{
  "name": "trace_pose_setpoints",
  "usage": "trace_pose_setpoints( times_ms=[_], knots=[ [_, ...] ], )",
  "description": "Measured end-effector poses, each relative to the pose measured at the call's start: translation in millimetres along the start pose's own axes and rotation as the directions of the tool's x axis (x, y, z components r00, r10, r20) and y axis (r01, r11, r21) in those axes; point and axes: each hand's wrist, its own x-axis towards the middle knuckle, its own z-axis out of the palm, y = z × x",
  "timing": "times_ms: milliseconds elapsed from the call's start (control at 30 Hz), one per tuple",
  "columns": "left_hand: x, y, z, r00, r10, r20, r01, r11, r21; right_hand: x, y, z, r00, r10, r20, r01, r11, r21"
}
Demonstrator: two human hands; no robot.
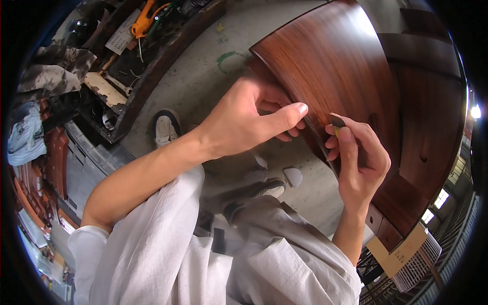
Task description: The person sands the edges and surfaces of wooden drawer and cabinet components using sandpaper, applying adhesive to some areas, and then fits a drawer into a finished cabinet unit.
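A glossy reddish-brown wooden panel [330,56] with a slightly curved top stands in front of me, its long edge running toward my right hand. My left hand [254,119] is at that edge, fingers loosely curled and apart, thumb stretched out; nothing shows between them. Whether its fingertips touch the wood is hard to tell. In my right hand [358,155], thumb and forefinger pinch a small dark flat piece with a yellow part [336,122], held at the panel's edge. What it is exactly cannot be made out.
More brown wooden furniture [432,112] stands at the right, with a cardboard piece [401,254] below. A dark-rimmed bench [168,66] at the upper left carries an orange tool [145,20] and clutter. A whitish rounded piece [293,177] lies on the concrete floor near my shoes.
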Motion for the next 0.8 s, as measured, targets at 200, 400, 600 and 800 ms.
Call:
trace_pose_setpoints(
  times_ms=[200, 400, 600, 800],
  knots=[
    [1.1, -2.3, 1.3, 0.999, 0.029, -0.022, -0.025, 0.983, 0.181, 0.1, 7.1, -3.4, 0.999, 0.043, 0.027, -0.046, 0.993, 0.111],
    [0.4, -4.4, 4.6, 0.994, 0.067, -0.092, -0.042, 0.967, 0.250, -1.2, 5.4, -3.6, 0.992, 0.115, 0.053, -0.122, 0.980, 0.157],
    [-9.0, -5.7, 11.4, 0.980, 0.044, -0.195, 0.000, 0.975, 0.222, -3.2, 16.5, 0.7, 0.996, 0.023, 0.090, -0.041, 0.977, 0.207],
    [7.7, -23.7, 14.7, 0.994, 0.080, -0.070, -0.073, 0.992, 0.102, -12.7, 19.5, -11.7, 0.996, 0.056, 0.063, -0.068, 0.976, 0.206]
  ],
)
